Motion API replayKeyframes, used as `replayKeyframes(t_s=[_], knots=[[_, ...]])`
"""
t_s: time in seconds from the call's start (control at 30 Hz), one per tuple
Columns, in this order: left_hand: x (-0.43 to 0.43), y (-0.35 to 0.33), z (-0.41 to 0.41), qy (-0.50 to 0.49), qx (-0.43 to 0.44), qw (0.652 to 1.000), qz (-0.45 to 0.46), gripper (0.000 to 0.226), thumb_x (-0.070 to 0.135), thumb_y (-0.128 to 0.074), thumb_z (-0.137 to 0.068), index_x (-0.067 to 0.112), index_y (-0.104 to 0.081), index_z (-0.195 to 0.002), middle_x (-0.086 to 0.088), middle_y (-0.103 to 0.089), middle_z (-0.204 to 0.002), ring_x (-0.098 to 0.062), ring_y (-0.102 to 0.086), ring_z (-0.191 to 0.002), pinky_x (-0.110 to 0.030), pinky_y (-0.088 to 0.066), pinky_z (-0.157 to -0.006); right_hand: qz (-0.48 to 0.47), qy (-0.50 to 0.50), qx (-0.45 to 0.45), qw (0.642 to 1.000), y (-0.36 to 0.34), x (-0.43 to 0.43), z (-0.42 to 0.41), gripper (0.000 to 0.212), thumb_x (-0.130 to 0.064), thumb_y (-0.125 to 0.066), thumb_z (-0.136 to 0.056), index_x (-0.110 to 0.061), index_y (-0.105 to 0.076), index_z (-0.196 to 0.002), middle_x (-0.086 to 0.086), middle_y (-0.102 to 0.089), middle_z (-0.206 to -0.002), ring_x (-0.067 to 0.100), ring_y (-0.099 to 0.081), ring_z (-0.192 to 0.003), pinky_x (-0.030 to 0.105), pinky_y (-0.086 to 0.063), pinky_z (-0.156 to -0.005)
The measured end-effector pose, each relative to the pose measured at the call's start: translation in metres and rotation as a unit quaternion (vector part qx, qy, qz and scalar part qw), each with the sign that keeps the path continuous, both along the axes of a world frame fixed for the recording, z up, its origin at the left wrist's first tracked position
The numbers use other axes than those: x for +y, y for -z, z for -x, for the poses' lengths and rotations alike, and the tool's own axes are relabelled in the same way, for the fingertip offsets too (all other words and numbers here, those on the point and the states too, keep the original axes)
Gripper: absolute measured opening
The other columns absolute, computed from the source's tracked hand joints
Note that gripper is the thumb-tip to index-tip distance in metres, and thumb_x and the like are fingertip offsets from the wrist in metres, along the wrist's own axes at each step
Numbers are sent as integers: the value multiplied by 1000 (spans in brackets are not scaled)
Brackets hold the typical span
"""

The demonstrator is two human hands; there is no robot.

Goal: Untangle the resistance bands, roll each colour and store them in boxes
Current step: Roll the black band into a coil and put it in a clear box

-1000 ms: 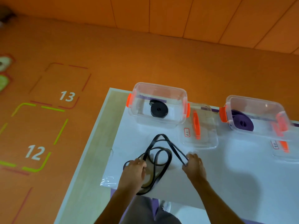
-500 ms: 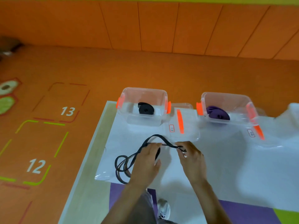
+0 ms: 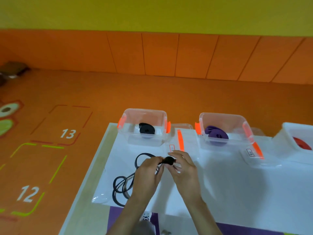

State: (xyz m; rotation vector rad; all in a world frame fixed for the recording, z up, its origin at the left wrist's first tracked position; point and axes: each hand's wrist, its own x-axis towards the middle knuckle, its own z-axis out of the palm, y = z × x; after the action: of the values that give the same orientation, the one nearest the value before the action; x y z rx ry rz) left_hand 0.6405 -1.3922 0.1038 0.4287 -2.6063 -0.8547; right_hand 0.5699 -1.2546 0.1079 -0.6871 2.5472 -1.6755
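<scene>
Orange floor and wall surround a table under a white sheet (image 3: 220, 184). At its far edge stands a clear box (image 3: 144, 141) holding a black roll (image 3: 147, 130). Just in front of that box, the right hand (image 3: 184, 170) curls its fingers round the wound end of a loose black band (image 3: 122, 184). The left hand (image 3: 147, 175) pinches the band beside it (slack loops trail toward the person). Right of the box, a second box (image 3: 220, 115) holds a purple roll (image 3: 216, 134).

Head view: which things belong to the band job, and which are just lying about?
Job: black band, held by left hand and right hand; black-roll box; purple-roll box; red-roll box; left lid; right lid.
Lying about: dark bundle on the floor; floor numbers.
</scene>
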Motion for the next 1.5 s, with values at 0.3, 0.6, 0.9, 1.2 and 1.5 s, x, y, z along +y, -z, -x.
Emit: replayKeyframes(t_s=[0.3,0.6,0.9,1.2,1.5], knots=[[-29,11,4,-29,21,995,97,20,8,-87,-78,12,-72,-92,0,-71,-77,-24,-66,-66,-37,-55,-52,19,12,-86,996,-7,-39,3,13,-17,-83,-90,-29,-80,-88,-13,-71,-87,6,-71,-86,11,-50,-71],[-81,22,35,41,92,990,99,27,10,-89,-79,16,-75,-101,1,-75,-103,-25,-70,-96,-41,-54,-90,37,80,-172,981,-25,-66,35,33,-8,-90,-80,-25,-75,-104,-5,-76,-95,1,-72,-90,11,-56,-73],[-108,32,66,94,124,987,-48,18,19,-83,-91,26,-73,-104,13,-75,-101,-2,-64,-102,-21,-24,-126,99,74,-221,968,-29,-81,56,29,-4,-88,-81,-14,-74,-105,4,-81,-89,22,-80,-82,31,-65,-76],[-128,3,82,211,38,940,-265,23,24,-87,-87,31,-75,-105,16,-73,-100,-9,-73,-98,-22,-57,-88,324,97,-440,832,-34,-76,56,28,-9,-77,-80,4,-65,-101,29,-75,-105,39,-77,-98,37,-65,-83],[-126,4,79,166,89,934,-303,20,18,-87,-87,21,-76,-104,13,-74,-100,-13,-75,-101,-25,-60,-90,265,98,-434,855,-32,-93,53,41,-21,-75,-84,6,-72,-113,22,-78,-108,32,-78,-101,30,-64,-82]])
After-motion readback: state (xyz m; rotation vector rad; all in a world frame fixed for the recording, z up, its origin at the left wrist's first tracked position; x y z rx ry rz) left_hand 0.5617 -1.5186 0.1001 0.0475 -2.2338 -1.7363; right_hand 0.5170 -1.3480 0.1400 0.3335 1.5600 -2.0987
